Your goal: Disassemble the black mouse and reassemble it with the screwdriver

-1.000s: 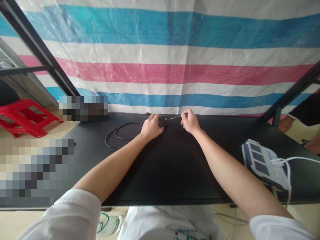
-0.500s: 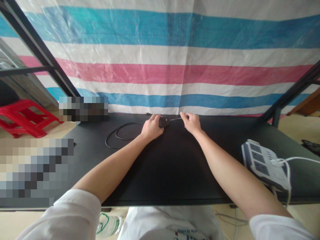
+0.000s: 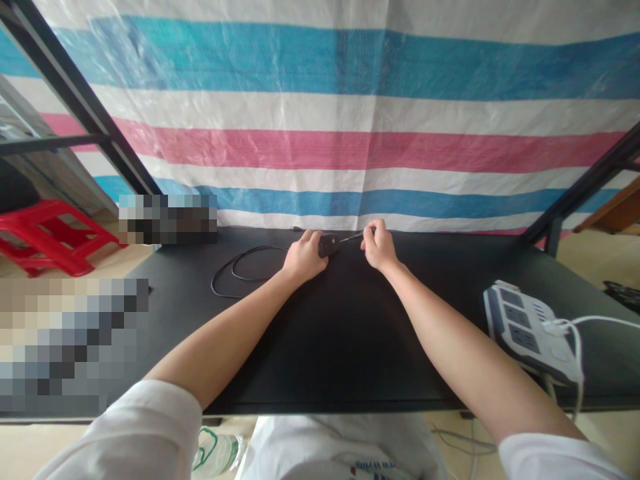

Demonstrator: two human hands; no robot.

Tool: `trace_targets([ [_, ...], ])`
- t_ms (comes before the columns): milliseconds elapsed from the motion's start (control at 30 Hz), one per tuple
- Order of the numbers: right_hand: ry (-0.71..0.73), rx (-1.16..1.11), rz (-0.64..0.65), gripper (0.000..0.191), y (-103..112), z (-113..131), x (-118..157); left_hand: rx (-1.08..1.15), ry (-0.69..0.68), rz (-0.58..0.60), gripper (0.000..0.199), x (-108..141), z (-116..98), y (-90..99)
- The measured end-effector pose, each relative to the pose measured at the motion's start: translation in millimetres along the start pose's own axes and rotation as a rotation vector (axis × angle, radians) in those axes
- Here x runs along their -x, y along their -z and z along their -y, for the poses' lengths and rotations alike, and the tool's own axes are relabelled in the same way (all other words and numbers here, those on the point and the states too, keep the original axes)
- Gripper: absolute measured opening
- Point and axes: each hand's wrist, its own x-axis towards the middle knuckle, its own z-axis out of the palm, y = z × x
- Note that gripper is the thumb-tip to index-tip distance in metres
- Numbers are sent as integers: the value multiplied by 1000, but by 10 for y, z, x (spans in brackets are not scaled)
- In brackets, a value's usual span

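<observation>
My left hand [image 3: 306,255] is closed around a black computer mouse [image 3: 329,245] near the far edge of the black table [image 3: 350,340]. The mouse's end with a small pale spot faces right. Its thin black cable [image 3: 216,279] loops on the table to the left. In my right hand [image 3: 380,245] is a screwdriver [image 3: 354,236], its dark handle mostly hidden by the fingers. The thin metal shaft points left, and its tip is at or very close to the mouse; contact is too small to tell.
A white power strip [image 3: 533,333] with plugged-in white cables stands at the right. Behind the table hangs a striped plastic sheet [image 3: 320,150], between dark metal posts. A red stool [image 3: 55,233] is at the left, a clear bottle [image 3: 217,453] below. Two left-side areas are pixelated.
My right hand has turned and its fingers have curled further around the screwdriver handle. My left hand and the mouse stay nearly in place.
</observation>
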Motion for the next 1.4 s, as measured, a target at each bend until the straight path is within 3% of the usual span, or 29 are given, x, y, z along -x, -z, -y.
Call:
trace_targets([
  [500,5,239,-74,45,66,48,1,-4,2,-21,50,4,6,-31],
  [600,9,175,-44,41,65,42,21,-4,3,-17,52,3,7,-27],
  [800,-23,76,-4,16,24,11,28,-10,-13,-20,53,-7,27,-47],
  [1400,8,310,-70,41,57,4,-18,2,-1,-16,51,-3,9,-27],
])
